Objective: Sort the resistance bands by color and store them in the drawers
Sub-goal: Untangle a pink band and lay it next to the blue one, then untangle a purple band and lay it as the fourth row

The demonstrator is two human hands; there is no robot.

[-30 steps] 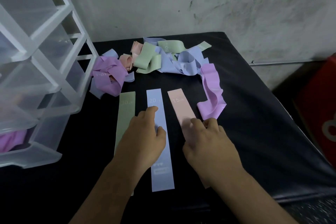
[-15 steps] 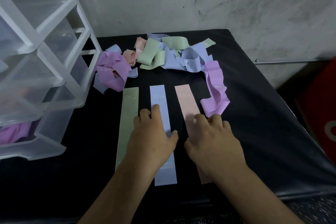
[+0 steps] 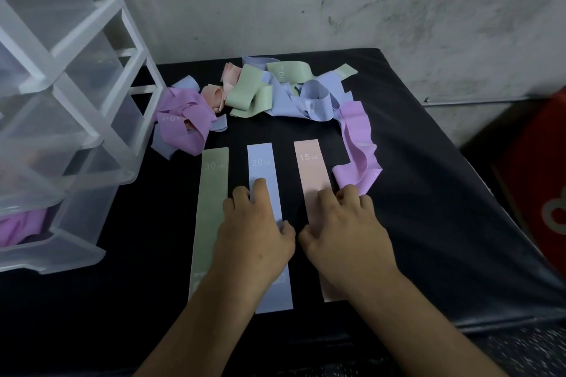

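Both hands flat, holding nothing: left hand on blue band, right hand on pink band. Purple band at 1 o'clock probably wants smoothing next.

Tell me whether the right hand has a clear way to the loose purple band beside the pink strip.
Probably yes. The right hand lies on the flat pink band, its fingertips right at the near end of the crumpled purple band. Nothing lies between them on the black table.

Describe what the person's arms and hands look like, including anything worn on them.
Both the left hand and the right hand are bare: no gloves, rings, watch or bracelets visible. The forearms are uncovered as far as the frame shows, with no sleeve in view. The fingers carry no markings.
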